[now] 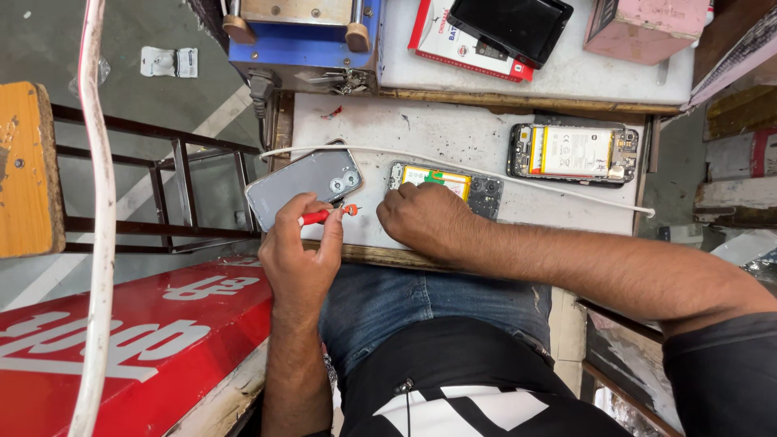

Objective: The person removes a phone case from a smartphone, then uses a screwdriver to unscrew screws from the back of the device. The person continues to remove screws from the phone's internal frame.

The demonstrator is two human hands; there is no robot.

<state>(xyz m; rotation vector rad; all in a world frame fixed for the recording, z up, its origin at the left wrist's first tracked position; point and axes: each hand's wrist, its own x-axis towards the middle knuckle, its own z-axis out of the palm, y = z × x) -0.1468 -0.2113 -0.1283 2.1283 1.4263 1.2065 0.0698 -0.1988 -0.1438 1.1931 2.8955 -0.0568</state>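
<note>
- Fingers of the left hand (301, 257) were pinched around a small red-handled tool (324, 215), its tip pointing toward the right, over the front edge of the white work board (437, 133).
- Just above that hand lay a grey phone back cover (303, 184), tilted, its camera holes toward the right, overhanging the board's front-left corner.
- The right hand (425, 220) was curled, knuckles up, pressing on the near end of an opened phone (453, 184) with a yellow battery showing; whether it gripped anything underneath could not be told.
- That opened phone sat near the board's front edge, about midway along it, just beside the red tool's tip.
- A thin white cable (502, 178) ran across the board from its left edge, over the opened phone, to the front-right corner.
- A second opened phone (573, 152), with a white-labelled battery, lay near the board's right edge, well apart from both hands.
- Beyond the board's back edge stood a blue machine (303, 40), a black tray (511, 26) on a red-and-white packet, and a pink box (643, 24).
- A thick white cord (97, 218) hung down at the left, in front of a red signboard (121, 348) and an orange stool (28, 166).
</note>
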